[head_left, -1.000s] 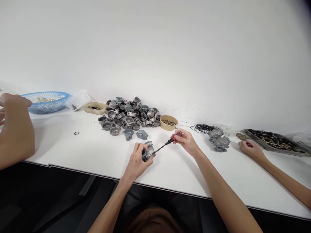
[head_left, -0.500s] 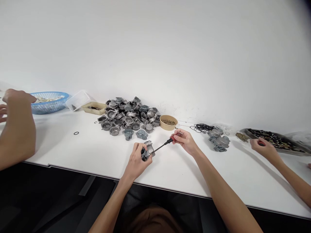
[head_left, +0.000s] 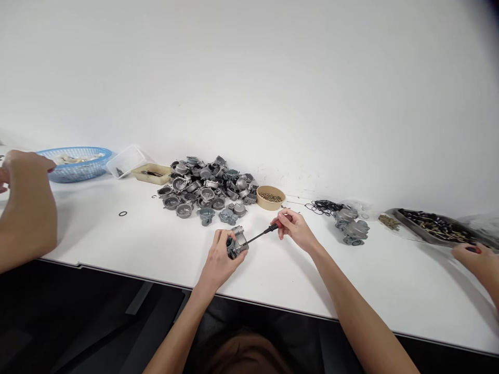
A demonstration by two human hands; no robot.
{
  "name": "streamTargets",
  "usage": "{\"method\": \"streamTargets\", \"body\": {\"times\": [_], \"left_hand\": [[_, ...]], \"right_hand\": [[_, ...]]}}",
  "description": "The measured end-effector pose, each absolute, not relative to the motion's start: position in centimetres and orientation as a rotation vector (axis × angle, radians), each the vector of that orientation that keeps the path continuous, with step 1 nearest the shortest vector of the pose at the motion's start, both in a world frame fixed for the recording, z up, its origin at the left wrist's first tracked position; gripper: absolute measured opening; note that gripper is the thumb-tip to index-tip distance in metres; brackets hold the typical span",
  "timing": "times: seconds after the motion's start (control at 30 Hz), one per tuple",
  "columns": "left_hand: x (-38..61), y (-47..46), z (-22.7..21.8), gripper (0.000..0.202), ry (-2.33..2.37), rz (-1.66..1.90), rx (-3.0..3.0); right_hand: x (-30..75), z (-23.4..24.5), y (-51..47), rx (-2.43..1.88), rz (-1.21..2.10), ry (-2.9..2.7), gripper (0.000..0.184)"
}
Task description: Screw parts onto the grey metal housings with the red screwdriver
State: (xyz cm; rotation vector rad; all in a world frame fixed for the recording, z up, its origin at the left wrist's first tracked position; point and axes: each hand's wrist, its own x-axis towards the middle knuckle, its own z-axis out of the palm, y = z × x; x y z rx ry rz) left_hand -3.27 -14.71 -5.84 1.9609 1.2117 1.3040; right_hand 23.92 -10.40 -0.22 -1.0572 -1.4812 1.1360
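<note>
My left hand (head_left: 223,255) is closed around a grey metal carburetor body (head_left: 240,240), holding it just above or on the white table near the front edge. In my right hand (head_left: 295,228) is a screwdriver (head_left: 260,235) with a red and black handle. Its shaft slants down to the left, and the tip meets the carburetor between the left hand's fingers. What exactly the tip sits on is too small to make out. Behind my hands lies a heap of grey metal bowl-shaped parts (head_left: 206,193), with several strays along its front.
A tan bowl (head_left: 270,204) of small brass parts stands beside the heap. Rightward lie black rings (head_left: 325,206), assembled grey bodies (head_left: 353,231) and a dark tray (head_left: 429,236). Leftward are a blue basket (head_left: 78,174) and a black ring (head_left: 122,213). Co-workers' arms reach in from both sides.
My right hand's fingers have shifted on the screwdriver handle, while the tip stays at the carburetor. The co-worker's hand at the right has moved further right, towards the tray's near end.
</note>
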Motion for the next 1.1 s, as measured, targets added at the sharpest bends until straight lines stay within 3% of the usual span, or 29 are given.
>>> {"method": "streamTargets", "body": {"times": [0.3, 0.67, 1.1], "left_hand": [[-3.55, -14.57, -6.00, 0.027, 1.207, 1.322, 1.936], [-3.49, -14.63, -5.37, 0.030, 1.161, 1.338, 1.942], [-3.34, -14.90, -5.35, 0.017, 1.122, 1.291, 1.999]], "right_hand": [[23.79, -0.52, -10.60, -0.790, 1.159, -1.463, 0.026], [23.80, -0.26, -10.71, -0.779, 1.064, -1.577, 0.024], [24.26, -0.22, -10.45, -0.899, 1.036, -1.571, 0.025]]}}
